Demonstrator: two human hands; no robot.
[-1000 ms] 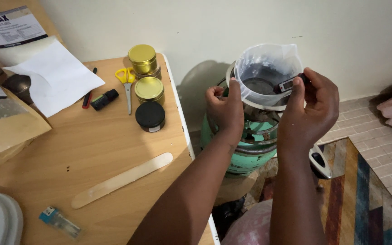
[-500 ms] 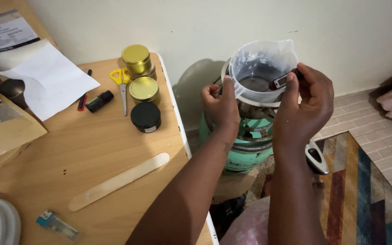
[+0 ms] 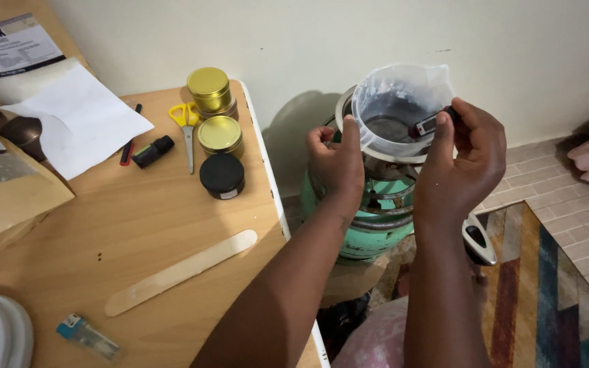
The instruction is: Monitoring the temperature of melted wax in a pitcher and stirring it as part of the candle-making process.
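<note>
On the wooden table: yellow scissors, two gold tins, a black tin, a flat wooden stick, white paper, brown pouches. A patterned rug lay alongside.

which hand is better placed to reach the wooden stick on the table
Left. The left hand only steadies the jug and is nearer the stick; the right hand holds the thermometer.

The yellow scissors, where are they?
In the head view, the yellow scissors lie on the wooden table, left of the gold tins and right of the small dark bottle.
</note>
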